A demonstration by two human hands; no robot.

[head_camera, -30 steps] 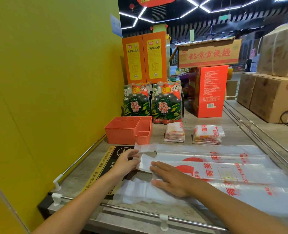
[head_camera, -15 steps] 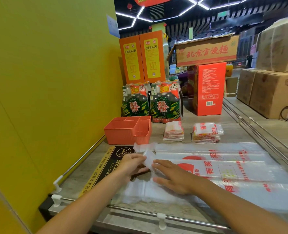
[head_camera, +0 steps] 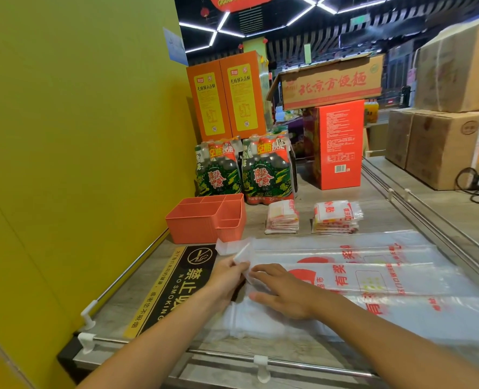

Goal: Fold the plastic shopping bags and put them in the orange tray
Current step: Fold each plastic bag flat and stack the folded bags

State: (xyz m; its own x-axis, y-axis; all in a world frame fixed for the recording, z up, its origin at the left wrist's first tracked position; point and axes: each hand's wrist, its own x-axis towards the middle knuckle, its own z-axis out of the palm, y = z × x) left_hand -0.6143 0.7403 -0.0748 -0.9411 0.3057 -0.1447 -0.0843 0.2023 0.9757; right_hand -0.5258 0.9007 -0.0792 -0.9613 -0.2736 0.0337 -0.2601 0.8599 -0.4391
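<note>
Where the yellow wall [head_camera: 72,164] meets the counter, a black floor-style sticker [head_camera: 176,279] reading "NO SMOKING" under Chinese characters. Just beyond, the orange tray [head_camera: 201,220], divided into compartments, nothing visible inside. Behind it, two green bottle packs [head_camera: 243,169] with red Chinese lettering, then tall orange cartons [head_camera: 229,96] with yellow labels.

Nearer, left hand [head_camera: 227,276] pinching the white handle end of a plastic shopping bag [head_camera: 358,273], now lifted and turned over toward the right, where a second ago flat on the counter under the fingertips. Right hand [head_camera: 283,293] pressing flat on the bag, fingers straight, much as before. Bag stretched rightward across the counter, clear with red characters, among others laid alongside.

Further back, two stacks of folded bags [head_camera: 311,217] on the counter, outside the tray. Red box [head_camera: 336,141] with a barcode, a cardboard carton [head_camera: 330,82] with red Chinese print above. Overhead, a sign fragment reading "GRAND OPEN".
</note>
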